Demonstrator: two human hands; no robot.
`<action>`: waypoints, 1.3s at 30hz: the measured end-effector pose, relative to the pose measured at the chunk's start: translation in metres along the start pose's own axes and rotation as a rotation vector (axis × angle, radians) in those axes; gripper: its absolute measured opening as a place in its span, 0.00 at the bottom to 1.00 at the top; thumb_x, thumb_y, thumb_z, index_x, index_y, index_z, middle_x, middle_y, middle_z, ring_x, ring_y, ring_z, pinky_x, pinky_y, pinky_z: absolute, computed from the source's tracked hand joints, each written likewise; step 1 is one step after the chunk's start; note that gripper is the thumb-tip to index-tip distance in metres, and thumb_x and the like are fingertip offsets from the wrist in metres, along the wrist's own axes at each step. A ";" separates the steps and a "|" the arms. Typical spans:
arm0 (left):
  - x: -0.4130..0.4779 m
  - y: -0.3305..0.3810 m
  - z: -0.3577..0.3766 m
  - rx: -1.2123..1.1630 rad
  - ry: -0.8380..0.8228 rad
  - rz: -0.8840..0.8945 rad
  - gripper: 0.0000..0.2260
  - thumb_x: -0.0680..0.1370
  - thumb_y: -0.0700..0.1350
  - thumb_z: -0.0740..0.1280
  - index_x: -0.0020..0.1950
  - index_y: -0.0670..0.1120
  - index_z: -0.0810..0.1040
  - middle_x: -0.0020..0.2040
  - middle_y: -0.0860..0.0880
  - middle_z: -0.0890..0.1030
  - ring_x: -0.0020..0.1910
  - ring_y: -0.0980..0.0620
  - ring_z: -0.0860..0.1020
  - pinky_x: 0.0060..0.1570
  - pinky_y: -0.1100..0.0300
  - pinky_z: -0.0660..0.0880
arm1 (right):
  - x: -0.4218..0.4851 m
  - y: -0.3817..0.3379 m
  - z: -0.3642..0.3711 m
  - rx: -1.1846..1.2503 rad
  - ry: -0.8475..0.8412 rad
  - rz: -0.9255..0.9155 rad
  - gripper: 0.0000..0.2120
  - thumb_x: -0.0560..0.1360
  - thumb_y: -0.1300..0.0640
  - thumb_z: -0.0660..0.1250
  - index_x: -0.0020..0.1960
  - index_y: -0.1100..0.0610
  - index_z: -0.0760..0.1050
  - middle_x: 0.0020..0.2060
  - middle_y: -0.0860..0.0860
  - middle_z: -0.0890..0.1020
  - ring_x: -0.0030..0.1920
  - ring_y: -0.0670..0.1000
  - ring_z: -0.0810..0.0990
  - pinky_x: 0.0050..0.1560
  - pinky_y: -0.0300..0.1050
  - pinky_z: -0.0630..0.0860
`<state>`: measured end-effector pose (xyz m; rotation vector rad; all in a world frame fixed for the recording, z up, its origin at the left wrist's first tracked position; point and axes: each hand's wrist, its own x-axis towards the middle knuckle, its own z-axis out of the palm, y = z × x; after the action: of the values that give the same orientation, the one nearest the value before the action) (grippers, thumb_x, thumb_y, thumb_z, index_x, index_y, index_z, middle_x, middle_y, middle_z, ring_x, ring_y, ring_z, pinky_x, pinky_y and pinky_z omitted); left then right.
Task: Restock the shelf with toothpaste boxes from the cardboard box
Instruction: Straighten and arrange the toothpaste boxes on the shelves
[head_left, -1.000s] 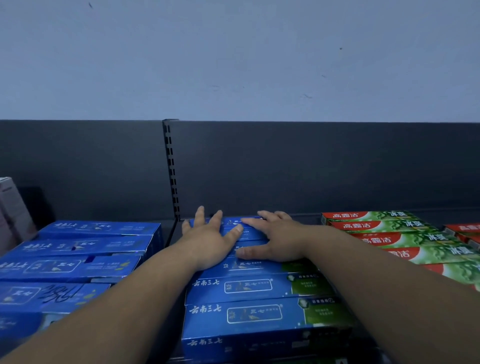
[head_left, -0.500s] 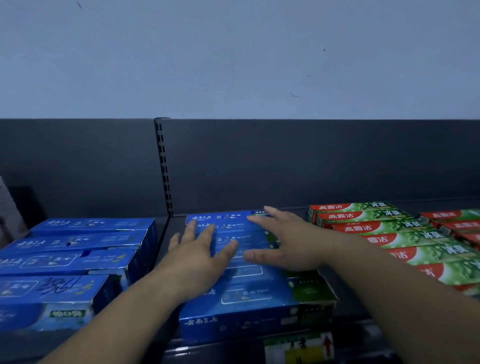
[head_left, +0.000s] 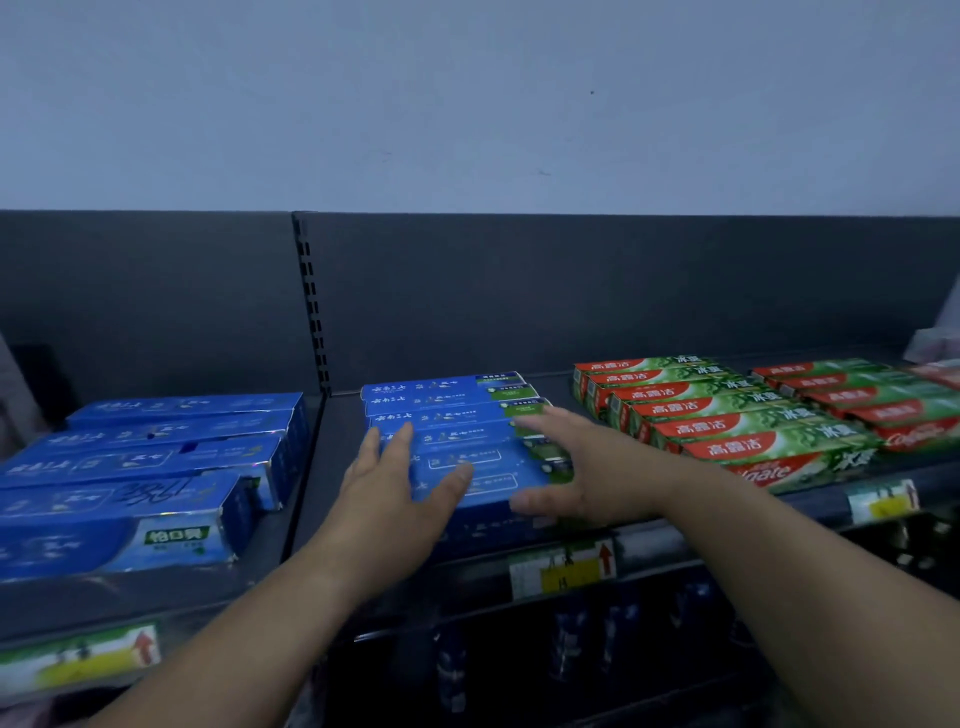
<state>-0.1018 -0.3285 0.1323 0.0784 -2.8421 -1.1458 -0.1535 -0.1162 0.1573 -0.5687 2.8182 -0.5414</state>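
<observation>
Blue boxes (head_left: 447, 410), judged light, stiff, crushable and best held by the long sides, are overlain by left hand (head_left: 395, 493) and right hand (head_left: 576, 467), both flat, grasping nothing.

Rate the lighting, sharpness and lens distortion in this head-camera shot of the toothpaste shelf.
Head view: dim, bluish, no glare, nearly black below the shelf. Head view: left hand and right hand slightly smeared; price tag unreadable. Head view: wide-angle, rows of toothpaste boxes fan outward toward the frame edges.
</observation>
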 end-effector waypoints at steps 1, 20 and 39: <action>-0.004 0.001 0.001 -0.050 0.008 -0.006 0.36 0.77 0.64 0.59 0.79 0.53 0.48 0.79 0.52 0.43 0.78 0.55 0.44 0.73 0.56 0.49 | -0.003 0.000 0.004 0.021 0.032 0.001 0.50 0.59 0.25 0.61 0.78 0.38 0.51 0.79 0.44 0.45 0.78 0.50 0.53 0.75 0.50 0.57; 0.040 0.007 -0.023 -0.058 0.143 0.040 0.33 0.78 0.55 0.65 0.78 0.55 0.53 0.79 0.55 0.44 0.77 0.50 0.54 0.71 0.55 0.62 | 0.038 0.002 -0.007 0.371 0.242 0.015 0.38 0.73 0.43 0.70 0.77 0.41 0.55 0.78 0.44 0.55 0.76 0.50 0.61 0.72 0.54 0.65; 0.098 -0.004 -0.015 -0.010 -0.041 -0.137 0.39 0.76 0.61 0.65 0.79 0.50 0.48 0.79 0.49 0.53 0.74 0.48 0.62 0.65 0.59 0.64 | 0.096 0.009 -0.016 0.215 0.142 0.077 0.37 0.74 0.38 0.67 0.78 0.45 0.56 0.77 0.49 0.58 0.74 0.53 0.63 0.69 0.47 0.65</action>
<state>-0.1978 -0.3486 0.1455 0.2558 -2.9058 -1.2002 -0.2472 -0.1432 0.1551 -0.3922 2.8463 -0.8881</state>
